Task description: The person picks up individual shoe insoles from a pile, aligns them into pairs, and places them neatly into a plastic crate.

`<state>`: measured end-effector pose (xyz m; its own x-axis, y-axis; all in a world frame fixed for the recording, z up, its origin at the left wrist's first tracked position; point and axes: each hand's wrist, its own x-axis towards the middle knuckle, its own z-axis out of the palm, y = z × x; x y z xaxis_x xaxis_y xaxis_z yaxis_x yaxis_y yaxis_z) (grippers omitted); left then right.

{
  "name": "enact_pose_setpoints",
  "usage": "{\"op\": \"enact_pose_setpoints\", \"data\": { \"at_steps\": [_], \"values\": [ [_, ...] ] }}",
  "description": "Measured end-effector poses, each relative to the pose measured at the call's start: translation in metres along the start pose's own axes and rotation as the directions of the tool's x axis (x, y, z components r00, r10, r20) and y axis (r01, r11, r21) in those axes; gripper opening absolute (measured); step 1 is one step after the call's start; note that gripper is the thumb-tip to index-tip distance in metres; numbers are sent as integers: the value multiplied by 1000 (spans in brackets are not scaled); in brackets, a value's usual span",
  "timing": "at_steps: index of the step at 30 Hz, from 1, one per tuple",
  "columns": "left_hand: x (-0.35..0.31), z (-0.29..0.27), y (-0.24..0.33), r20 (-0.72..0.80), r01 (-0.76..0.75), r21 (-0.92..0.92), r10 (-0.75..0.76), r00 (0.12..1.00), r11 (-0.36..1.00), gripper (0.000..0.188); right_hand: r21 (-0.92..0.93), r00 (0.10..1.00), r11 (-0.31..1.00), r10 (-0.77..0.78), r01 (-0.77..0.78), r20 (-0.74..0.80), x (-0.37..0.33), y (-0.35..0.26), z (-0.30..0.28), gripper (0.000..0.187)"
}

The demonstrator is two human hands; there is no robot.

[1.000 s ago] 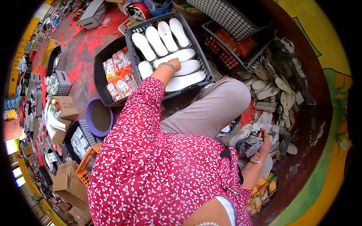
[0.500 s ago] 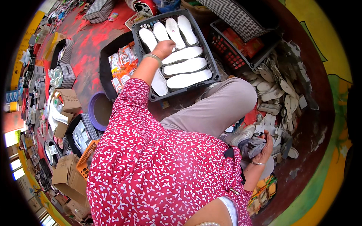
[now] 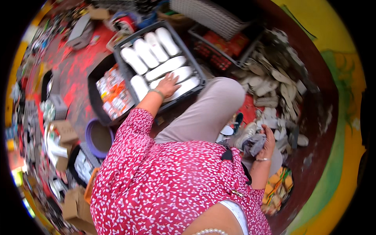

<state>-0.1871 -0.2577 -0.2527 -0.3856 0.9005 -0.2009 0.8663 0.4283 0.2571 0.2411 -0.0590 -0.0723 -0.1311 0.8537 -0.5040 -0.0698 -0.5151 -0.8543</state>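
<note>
Stacks of white insoles fill a dark grey plastic crate ahead of me. My left hand lies on the nearer insoles, fingers spread and palm down, with nothing gripped. Its wrist wears a bangle. Over on the right, my right hand is curled around a crumpled grey cloth, which hangs beside a white shoe near my bent knee. The palm side of that grip is partly hidden by the cloth.
A black bin of orange-and-white packets adjoins the crate's left side. Below it stands a purple-rimmed tub. A heap of loose soles lies to the right, near a dark basket. Cardboard boxes are at lower left.
My left hand has moved from the crate's middle toward its near side, and its fingers have spread. The view has shifted. My right hand still holds the cloth.
</note>
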Motion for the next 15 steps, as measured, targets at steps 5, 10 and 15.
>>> {"op": "enact_pose_setpoints", "data": {
  "at_steps": [5,10,15],
  "values": [
    [7,-9,21,178,207,-37,-197,964,978,58,-86,988,990,-99,109,117,17,10,-15,19],
    [9,-2,22,168,161,47,-167,972,986,58,-28,988,998,-46,51,149,8,0,-11,21],
    [10,-1,32,215,212,82,-225,950,974,62,-23,974,998,-48,55,221,11,3,-19,22]
  ]
}}
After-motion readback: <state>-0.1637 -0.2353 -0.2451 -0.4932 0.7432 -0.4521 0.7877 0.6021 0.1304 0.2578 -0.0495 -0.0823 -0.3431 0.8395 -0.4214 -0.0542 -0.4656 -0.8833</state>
